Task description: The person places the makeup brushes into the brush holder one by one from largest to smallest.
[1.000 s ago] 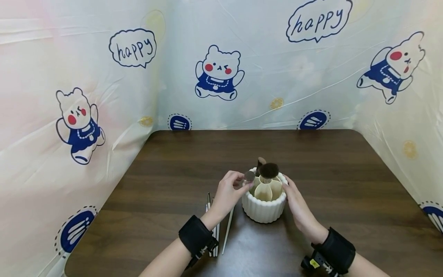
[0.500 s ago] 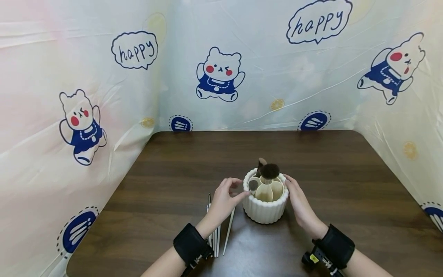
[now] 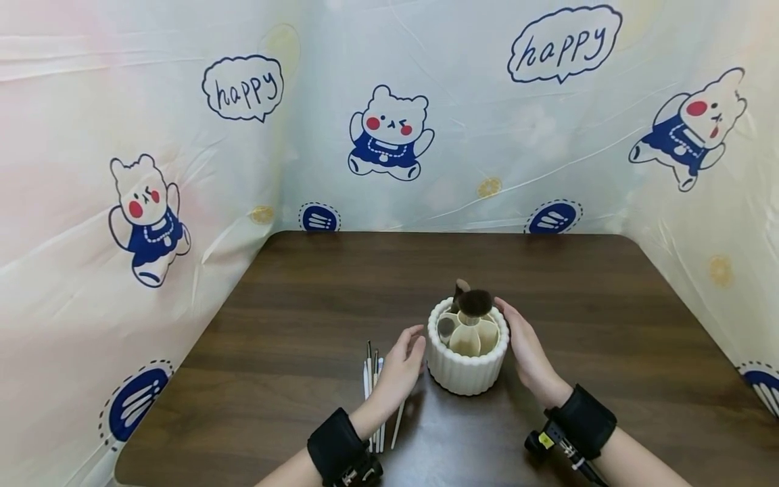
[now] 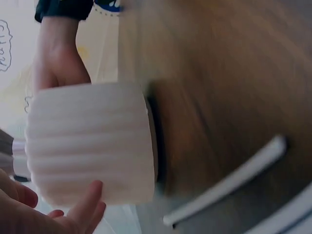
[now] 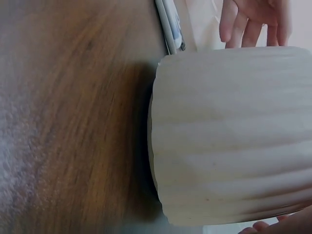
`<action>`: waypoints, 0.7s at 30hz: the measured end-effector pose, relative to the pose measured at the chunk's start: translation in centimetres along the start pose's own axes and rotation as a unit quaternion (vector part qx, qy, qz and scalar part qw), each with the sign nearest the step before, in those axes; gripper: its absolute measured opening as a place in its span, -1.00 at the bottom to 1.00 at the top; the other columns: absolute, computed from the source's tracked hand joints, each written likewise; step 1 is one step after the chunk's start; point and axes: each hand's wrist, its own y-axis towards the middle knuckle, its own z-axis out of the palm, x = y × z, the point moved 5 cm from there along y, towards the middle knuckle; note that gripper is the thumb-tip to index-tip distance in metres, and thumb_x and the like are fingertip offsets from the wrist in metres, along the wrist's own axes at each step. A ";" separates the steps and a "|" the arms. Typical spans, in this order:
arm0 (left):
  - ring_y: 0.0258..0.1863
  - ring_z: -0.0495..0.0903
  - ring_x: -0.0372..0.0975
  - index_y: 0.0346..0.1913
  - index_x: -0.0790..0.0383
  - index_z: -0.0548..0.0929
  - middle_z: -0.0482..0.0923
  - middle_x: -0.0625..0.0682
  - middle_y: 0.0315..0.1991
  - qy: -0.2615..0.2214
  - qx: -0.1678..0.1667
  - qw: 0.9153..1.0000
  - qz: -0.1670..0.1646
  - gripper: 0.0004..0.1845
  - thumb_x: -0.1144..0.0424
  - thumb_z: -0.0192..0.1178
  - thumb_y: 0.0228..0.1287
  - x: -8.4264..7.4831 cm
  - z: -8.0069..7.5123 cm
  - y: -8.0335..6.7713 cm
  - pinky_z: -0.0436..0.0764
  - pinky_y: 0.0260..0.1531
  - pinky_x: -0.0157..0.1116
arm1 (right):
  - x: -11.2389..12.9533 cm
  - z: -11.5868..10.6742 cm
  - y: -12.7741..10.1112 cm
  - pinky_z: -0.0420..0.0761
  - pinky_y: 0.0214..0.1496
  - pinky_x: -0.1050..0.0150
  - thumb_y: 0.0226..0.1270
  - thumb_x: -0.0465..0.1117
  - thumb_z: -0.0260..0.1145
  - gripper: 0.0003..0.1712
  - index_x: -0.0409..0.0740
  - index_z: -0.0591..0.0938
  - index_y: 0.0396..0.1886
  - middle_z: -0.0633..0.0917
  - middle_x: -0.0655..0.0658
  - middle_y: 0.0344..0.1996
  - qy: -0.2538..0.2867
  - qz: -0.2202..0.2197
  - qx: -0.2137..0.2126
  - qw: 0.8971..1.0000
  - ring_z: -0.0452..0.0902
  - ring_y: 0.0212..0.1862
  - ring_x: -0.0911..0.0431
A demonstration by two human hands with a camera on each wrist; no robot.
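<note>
A white ribbed brush holder (image 3: 466, 374) with petal-like compartments stands upright on the table. A wide dark makeup brush (image 3: 475, 303) sticks up from its middle, with another brush (image 3: 460, 287) behind. One grey-tipped brush (image 3: 446, 327) sits low in the left compartment. Beside the holder's left wall is my left hand (image 3: 398, 370), fingers extended and holding nothing; contact with the wall cannot be told. My right hand (image 3: 531, 352) rests along the right side near the rim, fingers fairly straight. From the right wrist view, the holder's wall (image 5: 234, 136) hides most of that hand.
Several thin brushes (image 3: 380, 433) lie on the brown wooden table (image 3: 304, 297), partly under my left forearm. A single pale handle (image 3: 398, 426) lies just right of them. Printed cloth (image 3: 389, 40) surrounds the table at the back and sides.
My left hand let go of the grey-tipped brush, which dropped into the left compartment, then moved down and left beside the holder. The right hand stays at the holder's right side.
</note>
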 end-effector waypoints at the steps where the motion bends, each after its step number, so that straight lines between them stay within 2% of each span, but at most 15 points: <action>1: 0.13 0.51 0.12 0.34 0.28 0.31 0.40 0.37 0.24 -0.003 0.003 1.000 -0.001 -0.55 0.14 -0.14 0.52 0.0 0.2 -0.1 0.66 -0.10 -0.05 | 0.0 0.0 0.1 -0.05 0.55 0.04 0.60 -0.06 -0.40 -0.39 -0.24 0.02 0.50 0.02 -0.22 0.52 0.003 0.001 0.001 1.000 -0.15 0.54 -0.03; 8: 0.17 0.49 0.08 0.40 0.20 0.27 0.38 0.33 0.28 -0.019 0.005 1.000 -0.011 -0.54 0.17 -0.18 0.52 0.3 0.9 -0.4 0.65 -0.08 -0.06 | -0.1 0.2 0.4 0.03 0.53 0.07 0.61 -0.08 -0.34 -0.41 -0.30 0.09 0.47 0.12 -0.25 0.49 0.020 0.017 -0.003 1.000 -0.04 0.51 -0.03; 13: 0.18 0.47 0.01 0.41 0.14 0.26 0.39 0.24 0.29 -0.022 -0.003 0.999 -0.030 -0.51 0.29 -0.26 0.46 0.4 1.0 -0.2 0.63 -0.08 -0.12 | -0.2 0.3 0.4 0.06 0.51 0.08 0.60 -0.06 -0.30 -0.40 -0.32 0.11 0.46 0.14 -0.28 0.47 0.023 0.019 -0.005 1.000 -0.01 0.50 -0.03; 18: 0.19 0.45 0.00 0.43 0.17 0.23 0.37 0.24 0.31 -0.022 -0.010 0.999 -0.031 -0.45 0.33 -0.29 0.38 0.3 1.1 0.3 0.62 -0.07 -0.09 | -0.2 0.3 0.3 0.18 0.41 0.30 0.60 -0.03 -0.32 -0.39 -0.29 0.11 0.47 0.16 -0.24 0.47 0.016 0.014 -0.002 1.000 0.02 0.49 0.02; 21: 0.21 0.42 0.00 0.44 0.16 0.21 0.34 0.23 0.33 -0.028 -0.007 0.999 -0.034 -0.44 0.33 -0.29 0.38 0.3 1.1 0.8 0.59 -0.04 -0.05 | -0.2 0.3 0.0 0.16 0.42 0.28 0.60 -0.01 -0.33 -0.38 -0.29 0.10 0.47 0.15 -0.26 0.48 0.010 0.006 -0.001 1.000 0.00 0.49 0.01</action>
